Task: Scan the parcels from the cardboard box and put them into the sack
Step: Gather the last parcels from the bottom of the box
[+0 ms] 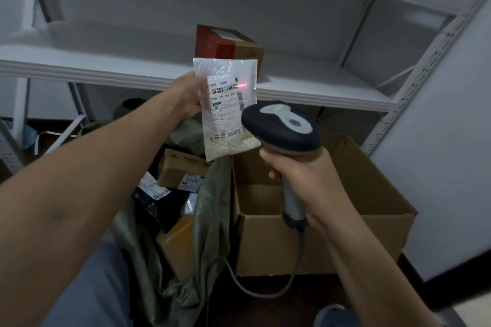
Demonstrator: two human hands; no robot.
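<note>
1. The left hand (186,95) pinches a flat white parcel (228,119) tightly by its left edge. It holds the parcel upright in the air with the printed label facing the camera.
2. The parcel hangs above the open mouth of the sack (210,220), in front of the front edge of the white shelf (318,87).
3. A red scan line (243,85) falls across the right end of the label's barcode.
4. The right hand (300,175) is wrapped fully round the grey handle of the scanner (281,130). The scanner's dark head sits just beside the parcel's lower right corner; whether they touch cannot be told.
5. The cardboard box (372,194) stands open on the floor under the right hand, its left wall against the sack.
6. The green sack holds a small brown carton (180,167) and a black bag (164,204), among other parcels.
7. A red-and-brown carton (231,45) stands on the shelf behind the held parcel.
8. The scanner's cable (265,292) loops across the floor at the box's near wall.
</note>
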